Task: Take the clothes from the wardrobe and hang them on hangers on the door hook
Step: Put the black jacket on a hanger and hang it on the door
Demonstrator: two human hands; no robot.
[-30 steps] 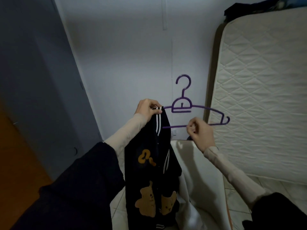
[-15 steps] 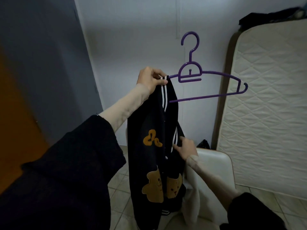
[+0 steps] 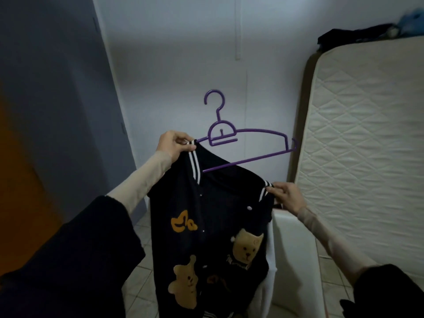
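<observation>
A dark jacket (image 3: 213, 216) with white-striped collar trim and tan bear patches hangs spread between my hands. My left hand (image 3: 174, 145) pinches its left collar end together with the left arm of a purple plastic hanger (image 3: 241, 136), which stands upright with its hook at the top. The hanger's left shoulder sits inside the jacket; its right shoulder is bare. My right hand (image 3: 286, 196) grips the right collar end, lower and to the right of the hanger.
A white chair (image 3: 296, 249) stands just behind the jacket on a tiled floor. A quilted mattress (image 3: 367, 145) leans upright at the right, dark clothes (image 3: 353, 34) on top of it. A grey door (image 3: 57, 99) is at the left, a white wall behind.
My right hand rose from the jacket's middle to the right collar end and pulled the jacket open. The hanger dropped lower in view.
</observation>
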